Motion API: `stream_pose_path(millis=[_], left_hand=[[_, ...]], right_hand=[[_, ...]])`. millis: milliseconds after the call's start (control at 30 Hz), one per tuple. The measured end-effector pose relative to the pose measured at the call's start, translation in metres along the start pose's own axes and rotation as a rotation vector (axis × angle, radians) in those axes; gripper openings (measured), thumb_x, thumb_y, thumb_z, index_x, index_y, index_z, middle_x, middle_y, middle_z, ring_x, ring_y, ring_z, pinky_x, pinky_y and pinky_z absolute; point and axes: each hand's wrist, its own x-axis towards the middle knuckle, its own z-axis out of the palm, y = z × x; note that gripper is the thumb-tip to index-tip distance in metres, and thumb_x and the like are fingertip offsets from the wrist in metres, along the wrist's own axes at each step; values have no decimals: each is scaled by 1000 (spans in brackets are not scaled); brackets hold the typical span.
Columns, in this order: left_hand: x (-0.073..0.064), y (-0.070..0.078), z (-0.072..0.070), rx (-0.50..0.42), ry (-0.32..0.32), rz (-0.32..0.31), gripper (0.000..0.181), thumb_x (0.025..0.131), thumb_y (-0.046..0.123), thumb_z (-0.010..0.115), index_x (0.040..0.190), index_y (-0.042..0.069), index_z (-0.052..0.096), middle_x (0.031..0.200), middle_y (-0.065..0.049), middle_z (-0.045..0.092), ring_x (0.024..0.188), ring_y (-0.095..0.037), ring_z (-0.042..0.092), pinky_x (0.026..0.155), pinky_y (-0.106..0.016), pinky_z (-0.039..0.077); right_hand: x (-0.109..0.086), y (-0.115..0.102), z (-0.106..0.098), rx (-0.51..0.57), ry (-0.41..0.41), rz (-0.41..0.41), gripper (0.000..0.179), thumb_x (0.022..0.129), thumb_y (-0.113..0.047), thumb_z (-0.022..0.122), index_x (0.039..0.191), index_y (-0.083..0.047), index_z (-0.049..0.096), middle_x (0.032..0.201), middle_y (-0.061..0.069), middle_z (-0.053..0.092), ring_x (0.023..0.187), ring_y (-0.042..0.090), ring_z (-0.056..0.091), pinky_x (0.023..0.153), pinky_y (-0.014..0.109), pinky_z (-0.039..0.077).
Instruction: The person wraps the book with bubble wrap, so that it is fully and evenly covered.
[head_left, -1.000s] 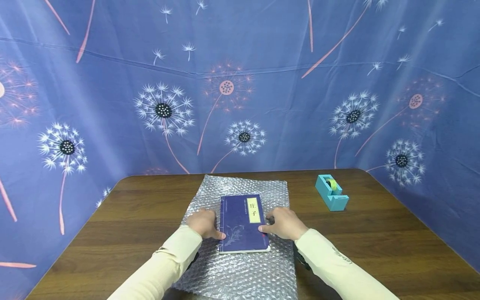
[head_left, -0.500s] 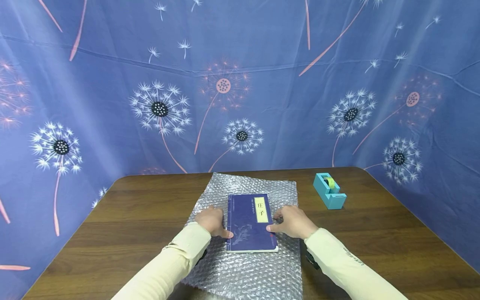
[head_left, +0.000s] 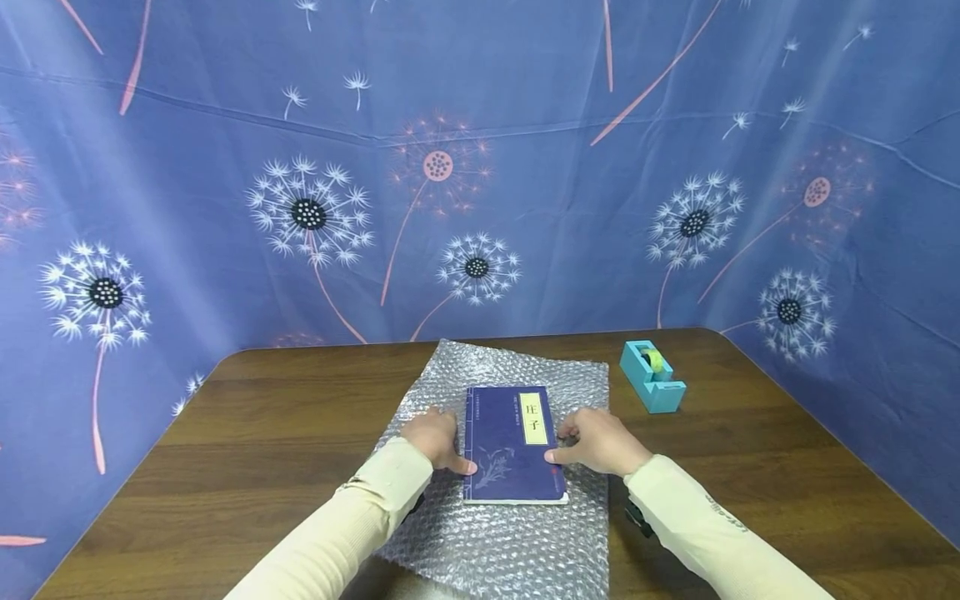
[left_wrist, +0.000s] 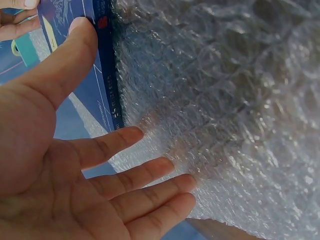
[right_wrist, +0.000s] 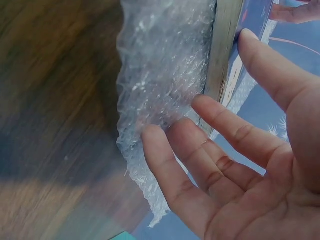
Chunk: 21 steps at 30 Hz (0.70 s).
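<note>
A dark blue paperback book (head_left: 513, 450) with a pale yellow title label lies face up on a sheet of bubble wrap (head_left: 517, 542). At its spine side is my left hand (head_left: 435, 442), thumb tip on the cover. In the left wrist view, that hand's fingers (left_wrist: 142, 192) are spread fairly straight against the bubble wrap. My right hand (head_left: 600, 442) is at the page-edge side, its thumb on the cover's edge. The right wrist view shows its index fingertip (right_wrist: 202, 102) by the pages and the other fingers, gently bent, at the wrap.
A turquoise tape dispenser (head_left: 652, 379) with a yellow-green roll stands toward the back right of the wooden table (head_left: 277, 433). Behind the table hangs a blue cloth (head_left: 570, 192) with dandelion prints. The wrap's near edge runs out of the head view.
The book and bubble wrap have slid a little to the right along the table, with both hands moving alongside. The head view has shifted slightly. Both thumbs stay on the cover.
</note>
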Motion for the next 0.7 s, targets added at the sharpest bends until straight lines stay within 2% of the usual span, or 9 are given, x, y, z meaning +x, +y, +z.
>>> stream_pose_path(millis=[167,433,700], left_hand=[[3,3,-1,-18,-8,5,86,71,43,92,133,-5,58,130,-29,59,118,-45,59,103,-53,47],[9,3,0,2,-15,27,89,71,44,92,136,-4,57,132,-29,58,118,-45,60,103,-52,47],[9,-2,4,-57,-8,45,93,74,42,90,145,-3,51,149,-29,46,136,-47,47,112,-55,38]], right_hand=[[-2,3,-1,3,8,-2,39,80,-31,87,102,0,77,101,10,75,94,29,67,87,52,53],[-3,6,-1,-17,6,4,39,81,-32,86,101,0,77,100,9,75,98,34,63,95,61,44],[-6,7,1,-23,29,-18,42,82,-32,86,103,3,76,101,13,75,97,34,69,92,57,51]])
